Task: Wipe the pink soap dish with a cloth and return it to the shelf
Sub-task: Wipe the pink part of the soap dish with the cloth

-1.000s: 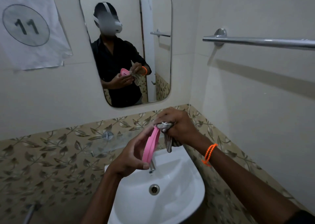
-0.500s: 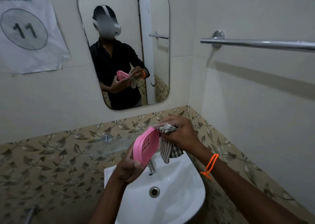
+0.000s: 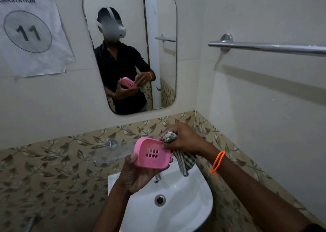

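While your left hand [image 3: 135, 175] cups the pink soap dish [image 3: 152, 153] over the basin [image 3: 185, 205], hollow facing you and long axis running nine to three, your right hand [image 3: 183, 140] pinches the bunched cloth [image 3: 183, 159] touching its three o'clock rim.
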